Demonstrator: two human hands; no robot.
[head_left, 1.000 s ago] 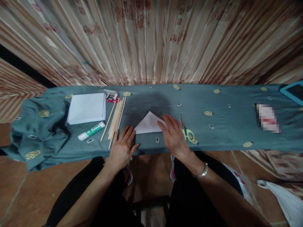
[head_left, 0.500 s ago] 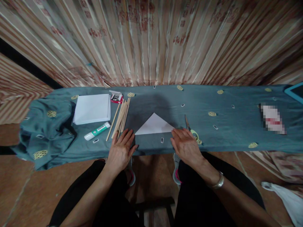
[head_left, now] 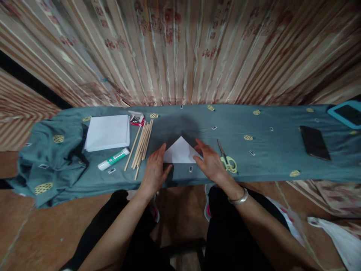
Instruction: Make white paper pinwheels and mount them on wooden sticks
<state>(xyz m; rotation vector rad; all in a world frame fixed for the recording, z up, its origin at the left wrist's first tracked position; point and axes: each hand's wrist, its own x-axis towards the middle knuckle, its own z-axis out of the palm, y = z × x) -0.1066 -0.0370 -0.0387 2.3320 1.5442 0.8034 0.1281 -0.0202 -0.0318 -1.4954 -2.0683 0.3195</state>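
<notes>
A white sheet of paper folded into a triangle [head_left: 180, 152] lies on the cloth in front of me, its peak pointing away. At its left corner is my left hand [head_left: 153, 167], open, the thumb spread from the fingers and the fingertips beside the paper's edge. My right hand [head_left: 211, 162] curves around the right corner, which it partly hides. Its thumb reaches over the paper while the fingers stay apart from it, so this hand is open too. Green-handled scissors [head_left: 229, 162] lie just right of my right hand. Several thin wooden sticks [head_left: 143, 141] rest left of my left hand.
A stack of white paper [head_left: 107, 131] lies at the left, with a glue stick [head_left: 113, 159] before it. Beside the stack stands an open red box of small metal pieces [head_left: 137, 119]. A dark phone-like object [head_left: 314, 143] and a blue-framed device [head_left: 346, 114] are at the right.
Both hands have moved inward along the triangle and their thumbs have spread from the fingers. Flat fingers have become raised and curved. The view has shifted slightly right.
</notes>
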